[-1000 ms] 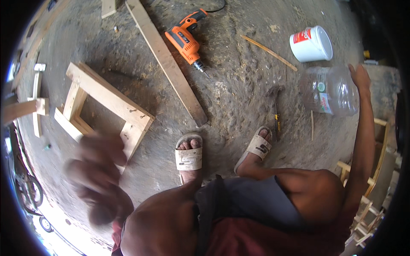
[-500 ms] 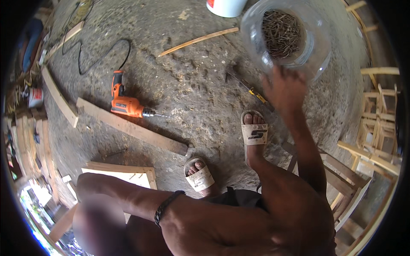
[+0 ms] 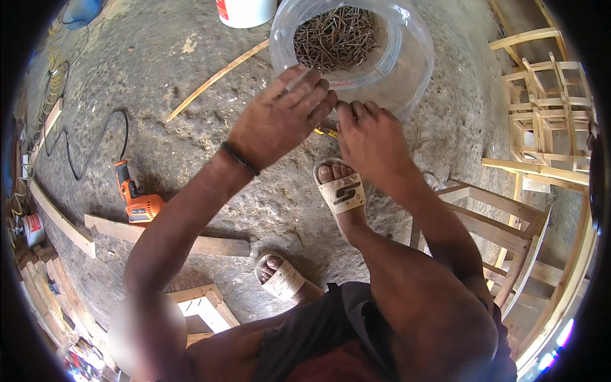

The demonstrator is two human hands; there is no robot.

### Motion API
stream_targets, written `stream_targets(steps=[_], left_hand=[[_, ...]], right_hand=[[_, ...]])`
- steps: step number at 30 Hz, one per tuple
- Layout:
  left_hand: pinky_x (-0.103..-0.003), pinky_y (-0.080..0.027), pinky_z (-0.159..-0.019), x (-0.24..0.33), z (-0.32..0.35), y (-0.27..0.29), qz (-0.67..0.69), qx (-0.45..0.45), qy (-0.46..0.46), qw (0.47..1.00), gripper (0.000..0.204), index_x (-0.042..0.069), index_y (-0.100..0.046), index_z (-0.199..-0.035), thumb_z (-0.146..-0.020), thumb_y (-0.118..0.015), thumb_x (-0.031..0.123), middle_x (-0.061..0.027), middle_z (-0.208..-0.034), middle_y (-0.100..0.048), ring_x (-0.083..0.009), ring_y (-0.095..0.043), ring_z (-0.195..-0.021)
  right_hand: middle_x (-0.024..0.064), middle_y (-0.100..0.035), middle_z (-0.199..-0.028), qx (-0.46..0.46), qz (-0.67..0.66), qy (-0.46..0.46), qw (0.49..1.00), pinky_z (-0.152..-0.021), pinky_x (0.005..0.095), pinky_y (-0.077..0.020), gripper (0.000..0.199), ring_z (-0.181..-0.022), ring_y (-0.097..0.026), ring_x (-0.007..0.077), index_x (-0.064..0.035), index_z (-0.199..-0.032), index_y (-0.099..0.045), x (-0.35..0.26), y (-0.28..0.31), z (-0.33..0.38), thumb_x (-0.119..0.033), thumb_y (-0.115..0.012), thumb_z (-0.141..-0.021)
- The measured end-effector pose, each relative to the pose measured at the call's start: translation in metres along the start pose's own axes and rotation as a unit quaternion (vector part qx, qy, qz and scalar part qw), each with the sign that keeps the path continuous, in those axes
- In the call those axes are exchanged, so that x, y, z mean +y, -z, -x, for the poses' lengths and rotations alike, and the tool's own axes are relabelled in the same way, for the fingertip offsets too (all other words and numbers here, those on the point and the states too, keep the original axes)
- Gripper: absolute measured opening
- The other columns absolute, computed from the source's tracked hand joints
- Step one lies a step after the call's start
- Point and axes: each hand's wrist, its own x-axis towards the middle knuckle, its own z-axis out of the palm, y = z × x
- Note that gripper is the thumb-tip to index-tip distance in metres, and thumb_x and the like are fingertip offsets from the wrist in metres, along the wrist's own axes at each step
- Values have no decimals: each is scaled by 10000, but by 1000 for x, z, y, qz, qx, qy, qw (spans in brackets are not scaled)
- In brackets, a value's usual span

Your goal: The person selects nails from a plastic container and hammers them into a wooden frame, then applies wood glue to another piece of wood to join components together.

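My left hand (image 3: 280, 114), with a dark band on its wrist, reaches to the near rim of a clear plastic container (image 3: 414, 70). Rusty brown nails (image 3: 334, 38) lie heaped inside it. My right hand (image 3: 372, 137) meets the left at the fingertips, just in front of the container. Both hands have curled fingers; whatever sits between them is hidden. Under the hands, a yellow-marked handle (image 3: 326, 132) shows on the floor, the rest of that tool covered. An orange corded drill (image 3: 143, 207) lies left of my left forearm, its front end hidden behind the arm.
A white bucket (image 3: 248, 13) stands beside the container. A thin wood strip (image 3: 216, 79) and a board (image 3: 219, 246) lie on the rough floor. Wooden frames (image 3: 541, 114) are stacked at the right, and another frame (image 3: 496, 223) stands by my right knee. Planks (image 3: 60, 299) lie far left.
My left hand has come into view and joined the right by the container. The right hand's spread fingers have curled in. The view has shifted right, and the tool on the floor is now mostly covered.
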Motion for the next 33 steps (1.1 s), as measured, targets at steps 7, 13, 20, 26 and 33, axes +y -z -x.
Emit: stream_targets(steps=[7, 13, 20, 26, 33], left_hand=[[-430, -383, -1073, -18, -13, 8, 49, 13, 37, 998, 303, 131, -673, -1095, -799, -620, 160, -53, -1233, -577, -232, -515, -1238], [-401, -476, -988, -22, -15, 4, 104, 8, 24, 994, 323, 108, -676, -1078, -758, -636, 122, -59, -1211, -575, -256, -521, -1220], [-375, -518, -962, -19, -13, 7, 94, 21, 21, 995, 311, 111, -684, -1063, -755, -636, 104, -51, -1192, -599, -242, -533, -1207], [-382, -472, -1004, -9, -10, 10, 113, -12, 33, 993, 260, 137, -693, -1032, -787, -610, 155, -40, -1177, -614, -229, -541, -1190], [-385, -475, -996, -11, -5, 9, 121, -7, 44, 992, 264, 144, -695, -1039, -786, -616, 145, -28, -1156, -617, -221, -542, -1183]], right_hand=[[228, -663, -774, -214, -184, -20, 959, -654, 454, -544, 209, -739, -684, 351, 61, -863, -644, 27, 50, -55, -129, -560, -871], [255, -677, -1120, -258, -65, -200, 943, -904, 460, -558, 280, -1083, -668, 359, -2, -1083, -707, 70, -1, -139, -116, -575, -865], [213, -648, -1219, -16, -187, -425, 885, -964, 452, -528, 325, -1165, -622, 363, -38, -1188, -663, 81, -30, -190, -164, -578, -900], [219, -680, -1126, 104, -133, -352, 920, -892, 475, -550, 317, -1045, -662, 379, -98, -1141, -685, 103, -105, -180, -267, -654, -874], [212, -679, -1126, 143, -271, -441, 843, -913, 409, -542, 373, -1020, -674, 376, -12, -1139, -651, 93, -109, -166, -260, -677, -862]])
